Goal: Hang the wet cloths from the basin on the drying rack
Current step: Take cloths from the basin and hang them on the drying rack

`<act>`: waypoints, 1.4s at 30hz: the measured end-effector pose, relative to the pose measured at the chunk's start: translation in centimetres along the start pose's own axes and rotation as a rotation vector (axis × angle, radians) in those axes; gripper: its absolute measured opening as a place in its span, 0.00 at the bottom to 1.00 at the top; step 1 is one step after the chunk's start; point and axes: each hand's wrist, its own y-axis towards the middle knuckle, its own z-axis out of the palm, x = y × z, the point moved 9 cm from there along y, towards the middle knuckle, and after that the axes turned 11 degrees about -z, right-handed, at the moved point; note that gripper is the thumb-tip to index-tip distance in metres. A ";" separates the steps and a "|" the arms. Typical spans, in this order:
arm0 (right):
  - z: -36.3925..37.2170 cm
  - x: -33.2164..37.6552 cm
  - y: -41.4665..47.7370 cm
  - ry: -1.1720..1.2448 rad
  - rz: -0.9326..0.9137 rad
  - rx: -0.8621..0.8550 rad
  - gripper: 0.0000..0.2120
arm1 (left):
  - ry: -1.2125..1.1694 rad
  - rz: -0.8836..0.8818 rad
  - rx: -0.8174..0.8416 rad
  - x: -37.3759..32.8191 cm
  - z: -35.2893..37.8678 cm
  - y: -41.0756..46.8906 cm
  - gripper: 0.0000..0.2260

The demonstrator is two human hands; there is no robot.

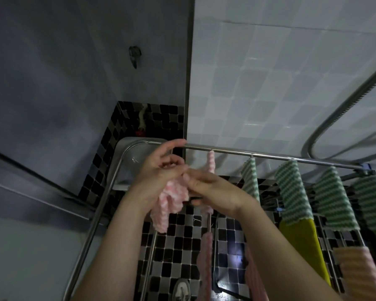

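Observation:
A pink-and-white ribbed cloth [172,198] hangs bunched between my two hands, just below the top rail of the steel drying rack [269,157]. My left hand [161,170] grips its upper part, with the index finger stretched toward the rail. My right hand [211,187] pinches the cloth's edge beside a thin rack bar. Another strip of pink cloth [211,164] hangs over the rail right behind the hands. A metal basin [128,157] sits in the corner behind my left hand.
Green-and-white striped cloths [293,192] hang in a row on the rack to the right, with a yellow cloth [300,242] and peach cloths [356,272] lower down. A shower hose [334,118] loops along the tiled wall. The floor is black-and-white mosaic.

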 end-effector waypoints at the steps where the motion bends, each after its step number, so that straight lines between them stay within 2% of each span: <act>1: 0.3 0.6 -0.1 -0.030 -0.035 0.007 0.23 | -0.016 0.014 0.000 -0.4 -0.3 -0.2 0.24; 3: -0.4 2.0 -0.2 -0.102 -0.120 -0.080 0.13 | -0.028 0.026 0.015 -1.0 -0.8 -0.7 0.25; 6: -1.6 4.2 -1.3 -0.103 -0.197 -0.205 0.09 | 0.031 0.012 0.056 -1.4 -1.2 -1.5 0.24; 11: -1.0 9.6 -3.0 -0.494 -0.341 -0.153 0.07 | 0.333 -0.005 0.078 -1.7 -1.6 -2.9 0.06; 12: -0.8 10.1 -3.3 -0.519 -0.349 -0.134 0.07 | 0.379 -0.009 0.095 -1.6 -1.8 -3.1 0.04; 13: -0.5 10.5 -3.5 -0.498 -0.351 -0.114 0.07 | 0.404 -0.001 0.116 -1.7 -1.9 -3.3 0.07; 16: 0.7 11.4 -4.0 -0.283 -0.342 -0.071 0.07 | 0.293 0.061 0.194 -2.3 -2.0 -4.0 0.22; 17: 0.8 11.7 -4.0 -0.220 -0.351 -0.082 0.07 | 0.175 0.060 0.217 -2.5 -2.0 -4.1 0.23; 19: 0.7 12.5 -4.1 -0.187 -0.376 -0.136 0.07 | -0.053 0.052 0.248 -2.8 -1.7 -4.1 0.19; 21: -0.2 13.1 -4.2 -0.250 -0.407 -0.216 0.07 | -0.068 0.106 0.196 -3.2 -2.0 -4.1 0.19; 23: -1.3 13.6 -4.6 -0.327 -0.434 -0.289 0.07 | 0.046 0.144 0.109 -3.5 -2.7 -4.2 0.20; 28: -1.4 13.6 -4.8 -0.368 -0.432 -0.316 0.06 | 0.374 -0.031 0.112 -0.4 -2.6 -4.0 0.26; 30: -0.9 13.7 -5.1 -0.370 -0.440 -0.311 0.07 | 0.222 0.001 0.055 0.1 -3.6 -3.9 0.26; 33: -0.2 14.0 -5.9 -0.416 -0.454 -0.265 0.07 | -0.274 0.042 0.063 0.3 -5.2 -4.4 0.23; 35: 0.3 14.0 -6.5 -0.319 -0.450 -0.253 0.07 | -0.395 0.102 0.060 -0.7 -5.9 -5.2 0.21; 37: 0.1 13.7 -7.0 -0.174 -0.443 -0.293 0.08 | -0.414 0.153 -0.006 -1.9 -6.4 -6.0 0.14; 39: -0.3 12.1 -6.3 -0.064 -0.382 -0.338 0.09 | -0.277 0.166 -0.177 -2.6 -7.1 -6.4 0.07; 40: -0.8 10.5 -5.5 -0.065 -0.327 -0.366 0.09 | -0.143 0.151 -0.257 -2.4 -7.3 -6.1 0.07; 42: -2.4 6.0 -2.7 -0.222 -0.187 -0.457 0.09 | 0.107 0.075 -0.338 -0.6 -8.0 -4.2 0.07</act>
